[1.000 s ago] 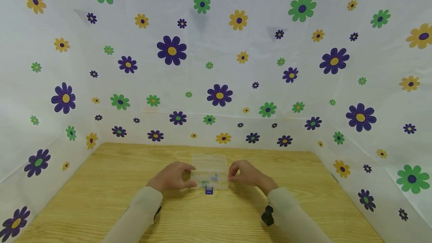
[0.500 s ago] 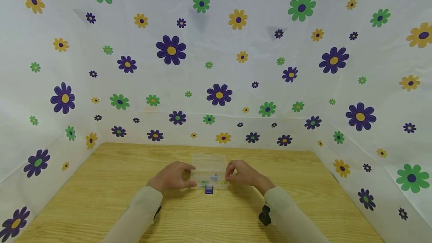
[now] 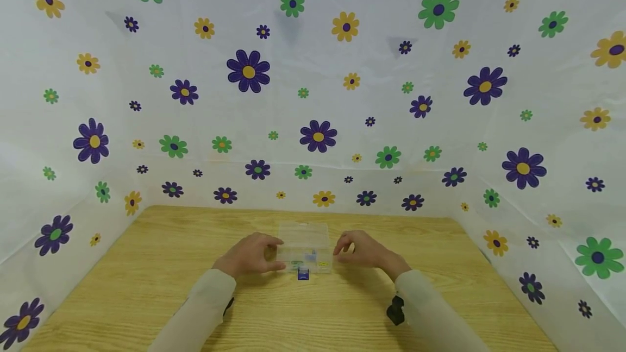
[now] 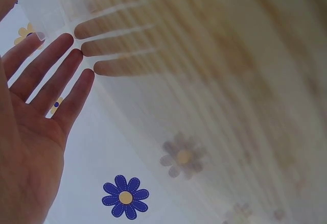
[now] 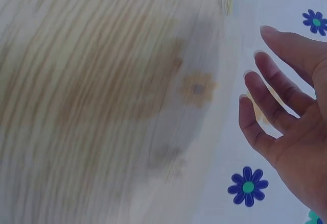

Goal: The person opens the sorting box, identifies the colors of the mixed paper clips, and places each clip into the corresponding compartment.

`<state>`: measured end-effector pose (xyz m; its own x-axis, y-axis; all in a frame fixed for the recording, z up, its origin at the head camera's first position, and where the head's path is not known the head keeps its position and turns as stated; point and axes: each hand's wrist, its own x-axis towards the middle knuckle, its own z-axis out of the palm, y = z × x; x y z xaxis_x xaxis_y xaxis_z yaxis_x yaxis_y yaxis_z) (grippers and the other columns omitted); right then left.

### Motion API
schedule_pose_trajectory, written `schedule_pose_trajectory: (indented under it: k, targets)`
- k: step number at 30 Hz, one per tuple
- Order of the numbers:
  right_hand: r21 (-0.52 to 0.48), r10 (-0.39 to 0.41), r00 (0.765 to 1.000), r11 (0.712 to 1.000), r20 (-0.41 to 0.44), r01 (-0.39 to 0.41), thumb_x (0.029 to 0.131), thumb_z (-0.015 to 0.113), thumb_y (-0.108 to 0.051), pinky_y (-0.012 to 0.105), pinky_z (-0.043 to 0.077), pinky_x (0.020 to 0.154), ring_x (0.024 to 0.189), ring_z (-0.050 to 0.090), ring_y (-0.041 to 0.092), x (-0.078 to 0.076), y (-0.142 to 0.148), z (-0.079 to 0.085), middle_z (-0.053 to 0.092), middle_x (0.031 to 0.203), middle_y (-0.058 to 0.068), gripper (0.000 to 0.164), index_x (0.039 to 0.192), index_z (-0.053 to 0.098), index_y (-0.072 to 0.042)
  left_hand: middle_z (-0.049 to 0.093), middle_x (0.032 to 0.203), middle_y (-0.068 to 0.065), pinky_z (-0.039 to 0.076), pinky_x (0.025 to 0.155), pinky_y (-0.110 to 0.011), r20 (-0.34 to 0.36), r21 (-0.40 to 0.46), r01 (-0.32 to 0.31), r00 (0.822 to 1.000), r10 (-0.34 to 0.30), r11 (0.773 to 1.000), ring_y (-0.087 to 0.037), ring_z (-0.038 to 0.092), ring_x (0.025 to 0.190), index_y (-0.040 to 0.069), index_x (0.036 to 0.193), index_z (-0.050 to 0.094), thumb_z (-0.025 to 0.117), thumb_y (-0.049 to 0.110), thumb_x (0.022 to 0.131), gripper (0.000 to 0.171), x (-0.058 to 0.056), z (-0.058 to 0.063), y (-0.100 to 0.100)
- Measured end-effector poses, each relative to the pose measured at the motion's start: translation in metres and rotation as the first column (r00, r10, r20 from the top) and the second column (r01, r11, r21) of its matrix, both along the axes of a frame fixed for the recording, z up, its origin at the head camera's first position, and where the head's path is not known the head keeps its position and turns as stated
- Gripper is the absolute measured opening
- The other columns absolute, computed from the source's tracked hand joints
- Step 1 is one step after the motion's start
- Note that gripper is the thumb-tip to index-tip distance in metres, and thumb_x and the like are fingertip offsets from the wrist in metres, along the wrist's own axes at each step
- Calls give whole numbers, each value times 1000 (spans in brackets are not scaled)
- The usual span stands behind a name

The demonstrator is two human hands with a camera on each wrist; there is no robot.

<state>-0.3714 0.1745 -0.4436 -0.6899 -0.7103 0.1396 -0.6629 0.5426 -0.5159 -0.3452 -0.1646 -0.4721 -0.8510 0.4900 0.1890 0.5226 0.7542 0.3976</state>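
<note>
A clear plastic compartment box (image 3: 303,251) sits on the wood-grain table with its lid (image 3: 303,232) folded back. Green paper-clip-like pieces (image 3: 296,263) lie in its left compartment, a pale blue piece (image 3: 310,257) in the middle and small yellow pieces (image 3: 323,264) at the right. A dark blue latch-like part (image 3: 303,274) shows at the front edge. My left hand (image 3: 250,256) rests against the box's left end, thumb and forefinger spread; its other fingers (image 4: 53,81) are straight. Just beyond the right end is my right hand (image 3: 361,250), its fingers (image 5: 260,89) loosely bent around nothing.
The wooden table (image 3: 313,314) extends around the box. White flower-patterned sheets (image 3: 313,102) close in the back and both sides. Black wrist devices (image 3: 395,310) show below the sleeves.
My right hand moves left over the box's right compartment, then back right with its fingers loosened. The yellow pieces show more plainly. My left hand stays in place at the left end.
</note>
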Motion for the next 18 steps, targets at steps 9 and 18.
schedule_pose_trajectory:
  k: [9, 18]
  targets:
    - [22, 10, 1000, 1000, 14, -10, 93, 75, -9, 45, 60, 83, 91, 67, 25, 3, 43, 4, 73, 99, 9, 7, 96, 79, -5, 74, 124, -11, 52, 108, -53, 10, -6, -14, 1000, 14, 1000, -31, 68, 117, 5, 131, 70, 80, 52, 85, 67, -1, -3, 0]
    - [43, -9, 1000, 999, 27, 8, 90, 73, -4, 45, 60, 82, 87, 68, 24, 12, 88, 3, 74, 96, 9, 7, 94, 79, -5, 74, 124, -11, 52, 107, -53, -5, -7, -6, 1000, 6, 1000, -31, 69, 116, 5, 131, 70, 78, 53, 85, 67, 0, -3, -1]
